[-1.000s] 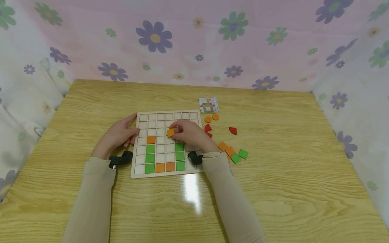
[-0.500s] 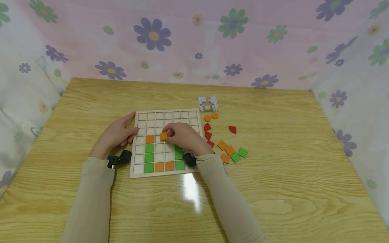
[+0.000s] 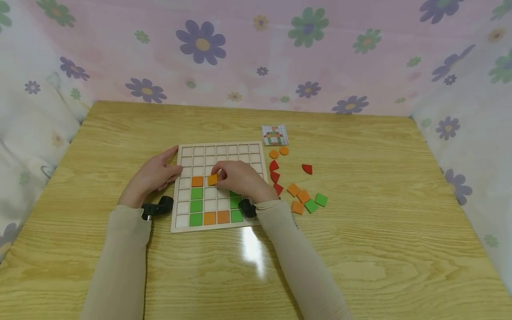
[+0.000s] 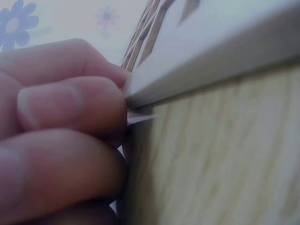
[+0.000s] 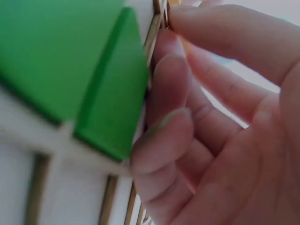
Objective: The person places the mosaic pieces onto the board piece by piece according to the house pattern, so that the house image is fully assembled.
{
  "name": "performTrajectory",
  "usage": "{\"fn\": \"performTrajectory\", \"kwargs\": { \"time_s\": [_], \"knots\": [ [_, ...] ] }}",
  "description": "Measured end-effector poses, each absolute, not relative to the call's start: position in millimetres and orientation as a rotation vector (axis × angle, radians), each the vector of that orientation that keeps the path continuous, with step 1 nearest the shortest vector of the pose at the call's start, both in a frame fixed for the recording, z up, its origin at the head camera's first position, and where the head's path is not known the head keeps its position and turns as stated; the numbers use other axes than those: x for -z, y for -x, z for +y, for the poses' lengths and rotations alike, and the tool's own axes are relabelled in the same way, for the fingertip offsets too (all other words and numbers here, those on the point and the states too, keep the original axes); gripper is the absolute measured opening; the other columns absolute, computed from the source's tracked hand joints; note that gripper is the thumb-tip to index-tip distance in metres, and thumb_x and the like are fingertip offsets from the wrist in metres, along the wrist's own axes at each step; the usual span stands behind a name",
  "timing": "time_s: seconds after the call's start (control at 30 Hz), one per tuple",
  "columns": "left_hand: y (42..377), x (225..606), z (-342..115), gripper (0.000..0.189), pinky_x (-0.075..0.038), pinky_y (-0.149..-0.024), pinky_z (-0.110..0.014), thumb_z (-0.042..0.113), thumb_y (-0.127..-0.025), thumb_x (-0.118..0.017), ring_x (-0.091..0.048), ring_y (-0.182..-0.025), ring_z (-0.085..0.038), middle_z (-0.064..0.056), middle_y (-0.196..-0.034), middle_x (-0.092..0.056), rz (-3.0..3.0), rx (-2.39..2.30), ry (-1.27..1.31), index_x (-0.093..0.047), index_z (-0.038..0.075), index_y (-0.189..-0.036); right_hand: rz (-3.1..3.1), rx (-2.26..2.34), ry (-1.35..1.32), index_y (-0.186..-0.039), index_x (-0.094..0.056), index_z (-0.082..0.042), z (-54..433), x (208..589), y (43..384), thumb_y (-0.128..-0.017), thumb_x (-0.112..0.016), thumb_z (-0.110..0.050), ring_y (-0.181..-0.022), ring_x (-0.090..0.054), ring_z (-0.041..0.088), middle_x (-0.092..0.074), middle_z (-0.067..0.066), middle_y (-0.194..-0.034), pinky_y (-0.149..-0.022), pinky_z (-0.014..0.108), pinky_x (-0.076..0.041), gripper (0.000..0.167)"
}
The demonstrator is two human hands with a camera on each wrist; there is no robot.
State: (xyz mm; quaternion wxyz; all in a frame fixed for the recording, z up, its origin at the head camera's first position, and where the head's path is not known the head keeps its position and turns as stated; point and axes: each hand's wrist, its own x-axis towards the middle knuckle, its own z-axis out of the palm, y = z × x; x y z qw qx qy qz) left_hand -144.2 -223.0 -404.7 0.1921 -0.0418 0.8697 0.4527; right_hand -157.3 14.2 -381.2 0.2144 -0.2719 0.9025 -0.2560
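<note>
In the head view a wooden grid board (image 3: 219,227) lies on the table. The left hand (image 3: 154,175) rests along its left edge, index finger reaching to the far corner and thumb at the rim; the left wrist view shows its fingers against the board's side. Over the grid, the right hand (image 3: 240,178) pinches an orange square tile (image 3: 212,180) between thumb and fingers, tilted at a cell right of a seated orange tile (image 3: 198,181). Green tiles (image 3: 196,206) fill a column below that one. Two more orange tiles (image 3: 216,218) sit in the bottom row. The right hand partly hides the right green column (image 5: 115,89).
A small pattern card (image 3: 274,135) lies beyond the board's right corner. Beside the board are orange discs (image 3: 274,154), red quarter-round pieces (image 3: 274,177) and loose orange (image 3: 298,207) and green (image 3: 321,199) square tiles. A flowered cloth (image 3: 240,53) stands behind the table (image 3: 380,213).
The right hand has moved left and slightly nearer with the orange tile, from over the right side of the grid to beside the seated orange tile. The left hand stays at the edge.
</note>
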Motion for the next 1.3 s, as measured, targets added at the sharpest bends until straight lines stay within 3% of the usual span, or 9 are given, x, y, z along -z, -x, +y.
{"fn": "performTrajectory", "kwargs": {
  "time_s": [0.93, 1.3],
  "knots": [
    [147, 402, -224, 0.07, -0.035, -0.037, -0.03, 0.022, -0.088, -0.052, -0.036, -0.038, -0.013, -0.003, -0.055, -0.048, 2.449, -1.302, 0.126, -0.012, 0.029, -0.144, 2.579, 0.632, 0.762, -0.101, -0.057, -0.021, 10, 376, 156, -0.081, -0.065, -0.028, -0.067, -0.049, 0.011, -0.054, -0.008, -0.078, -0.059, 0.024, -0.04, 0.022],
    [144, 408, -225, 0.07, -0.035, -0.037, -0.03, 0.02, -0.087, -0.051, -0.036, -0.037, -0.013, -0.002, -0.053, -0.046, 2.447, -1.286, 0.117, -0.011, 0.026, -0.145, 2.456, 0.828, 0.74, -0.115, -0.054, -0.022, 21, 379, 154, -0.086, -0.058, -0.031, -0.071, -0.051, 0.011, -0.056, -0.009, -0.085, -0.063, 0.025, -0.043, 0.031]
  ]
}}
